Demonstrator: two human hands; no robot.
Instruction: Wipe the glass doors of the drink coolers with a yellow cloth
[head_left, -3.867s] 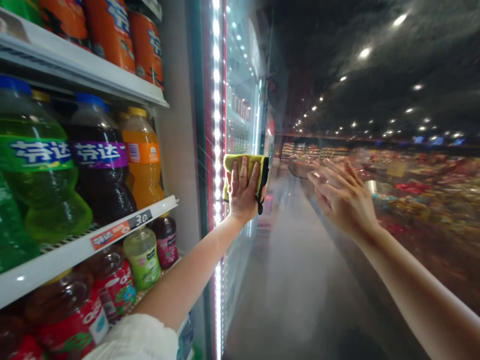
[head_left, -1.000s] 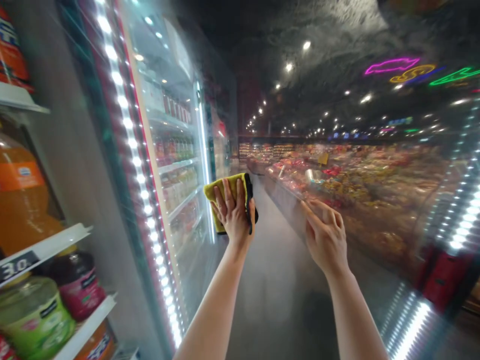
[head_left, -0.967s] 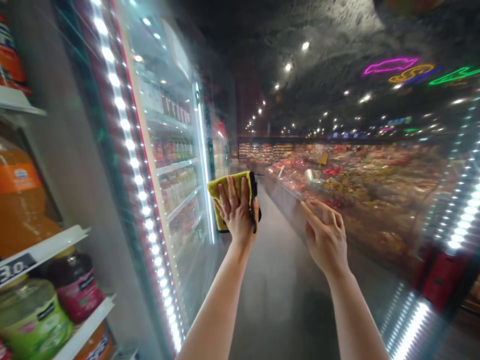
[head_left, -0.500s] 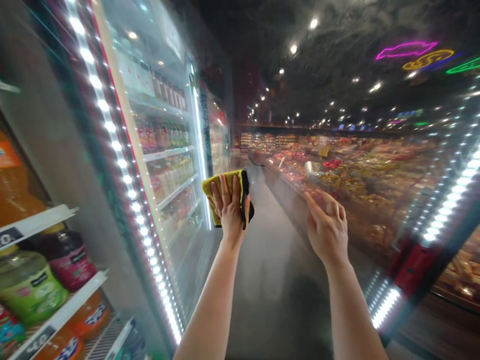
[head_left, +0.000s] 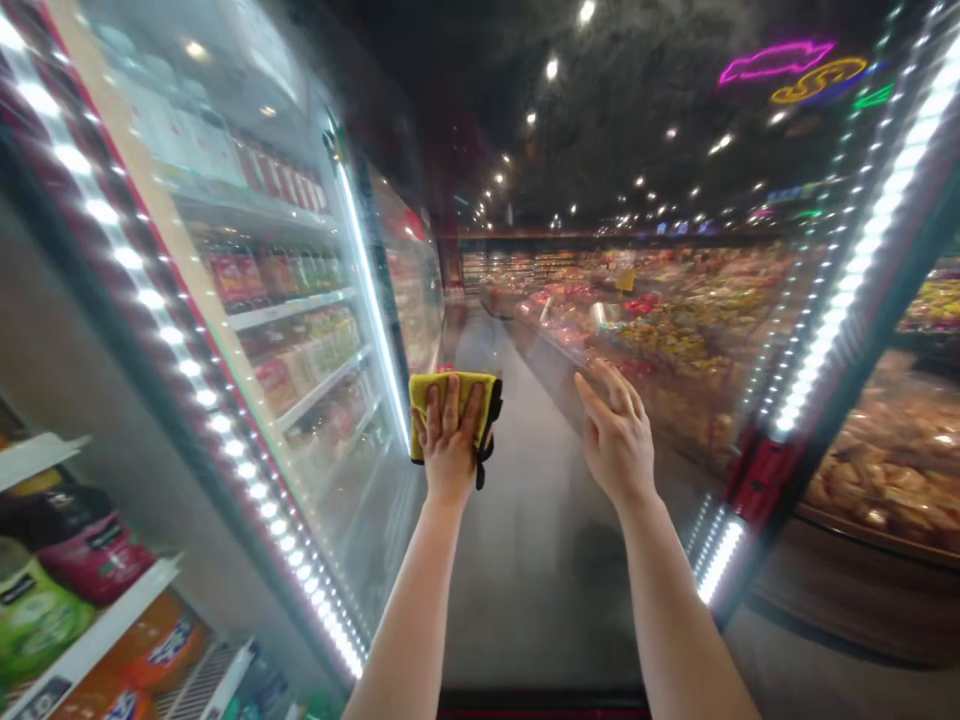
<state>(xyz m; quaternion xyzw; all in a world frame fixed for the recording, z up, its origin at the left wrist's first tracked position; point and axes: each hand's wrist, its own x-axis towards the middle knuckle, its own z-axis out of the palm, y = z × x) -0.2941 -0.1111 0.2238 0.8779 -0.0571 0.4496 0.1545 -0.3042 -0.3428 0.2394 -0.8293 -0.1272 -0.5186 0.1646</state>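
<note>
My left hand (head_left: 450, 440) presses a folded yellow cloth with black edging (head_left: 420, 400) against the clear glass door (head_left: 540, 560) in front of me. Its fingers are spread over the cloth, and a dark corner hangs below at the right. To the right, my right hand (head_left: 621, 440) is raised with nothing in it, fingers apart and slightly bent. Whether its fingertips touch the glass I cannot tell. A bright light strip (head_left: 847, 270) runs along the door's right side, with a red fitting (head_left: 754, 480) low on it.
Bottled drinks (head_left: 161, 635) stand on white-edged shelves (head_left: 112, 620) at lower left. Another light strip (head_left: 187, 370) slants beside them, next to shelves of drinks seen in the glass. Through the door show a grey aisle floor (head_left: 517, 480) and heaped produce (head_left: 877, 470).
The view has turned, so the shelves slide left and more of the door's right side shows. The cloth sits slightly lower in view. My right hand shifts left, its fingers more spread.
</note>
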